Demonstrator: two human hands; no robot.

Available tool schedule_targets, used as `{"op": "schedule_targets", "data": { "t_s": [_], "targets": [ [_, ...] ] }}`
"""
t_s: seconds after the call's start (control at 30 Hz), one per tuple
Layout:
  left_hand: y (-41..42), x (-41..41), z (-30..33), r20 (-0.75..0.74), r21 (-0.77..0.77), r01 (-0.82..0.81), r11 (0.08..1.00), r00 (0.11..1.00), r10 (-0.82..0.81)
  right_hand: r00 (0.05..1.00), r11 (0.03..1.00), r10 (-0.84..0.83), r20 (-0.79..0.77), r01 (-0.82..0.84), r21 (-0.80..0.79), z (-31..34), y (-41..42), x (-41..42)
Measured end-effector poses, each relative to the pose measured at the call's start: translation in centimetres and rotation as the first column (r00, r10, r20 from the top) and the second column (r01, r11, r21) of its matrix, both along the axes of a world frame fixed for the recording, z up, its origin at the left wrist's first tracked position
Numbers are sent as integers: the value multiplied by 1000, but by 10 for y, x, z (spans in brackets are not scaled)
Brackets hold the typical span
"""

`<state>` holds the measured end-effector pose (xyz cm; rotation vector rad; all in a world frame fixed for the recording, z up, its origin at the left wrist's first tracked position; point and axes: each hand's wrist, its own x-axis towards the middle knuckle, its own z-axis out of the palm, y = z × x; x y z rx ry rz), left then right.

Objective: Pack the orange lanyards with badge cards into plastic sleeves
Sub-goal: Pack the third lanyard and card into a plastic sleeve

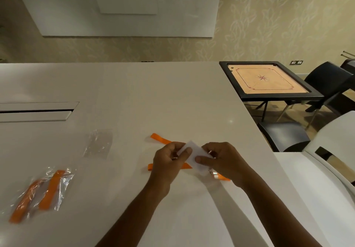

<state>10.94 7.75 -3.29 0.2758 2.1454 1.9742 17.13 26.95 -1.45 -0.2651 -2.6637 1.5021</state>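
Table (134,96): it is serving as the packing bench, with the work sitting near its right edge, close in front of the person.
Packed sleeve (41,191): it is lying at the near left, well apart from the hands, with orange lanyards showing through the plastic. It looks set aside as finished stock.
Empty sleeve (99,143): it is lying flat between the packed sleeve and the hands, probably waiting within reach for the next set.
Lanyard (160,138): it is trailing on the table under both hands, one orange end poking out beyond the left hand, another strip passing below it, and the clip end showing under the right wrist. It is not yet in a sleeve.
Card (194,155): it is being held just above the lanyard, tilted, seemingly so it can be lined up with the strap.
Left hand (169,162): its fingers are curling in, thumb pressing on the card's left corner, pinching it.
Right hand (222,160): its thumb is lying across the card's near edge, fingers curling behind, gripping narrowly.
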Motion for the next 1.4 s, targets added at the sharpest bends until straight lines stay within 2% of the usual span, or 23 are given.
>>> {"op": "schedule_targets", "data": {
  "t_s": [0.1,0.2,0.4,0.63,0.77,0.87,1.0,1.13,1.3,1.4],
  "targets": [
    [-14,0,12,66,92,5,996,998,-12,998,988,-18,-53,10,-156,17,-19,-5],
    [-28,-2,19,82,140,4,990,996,-16,991,971,-59,-123,28,-238,28,-37,-15],
    [-53,-21,35,-24,119,-138,983,990,142,990,925,-76,-122,25,-378,31,-73,-36],
    [-84,-49,56,-125,150,-227,962,961,246,994,840,100,-51,-112,-530,29,-104,-44],
    [-96,-55,63,-224,106,-263,959,933,281,987,737,162,-20,-135,-663,29,-120,-47],
    [-101,-57,65,-289,57,-299,953,908,302,975,713,221,-14,-171,-680,29,-127,-47],
    [-108,-57,67,-399,10,-358,934,855,332,965,648,262,17,-163,-744,33,-131,-46],
    [-113,-56,68,-544,-27,-372,928,784,299,961,647,275,41,-153,-747,43,-134,-45],
    [-117,-53,65,-742,-58,-323,945,648,175,963,671,265,53,-145,-727,54,-134,-43],
    [-120,-52,62,-841,-97,-281,955,537,72,964,691,263,43,-157,-706,58,-132,-42]
  ]
}}
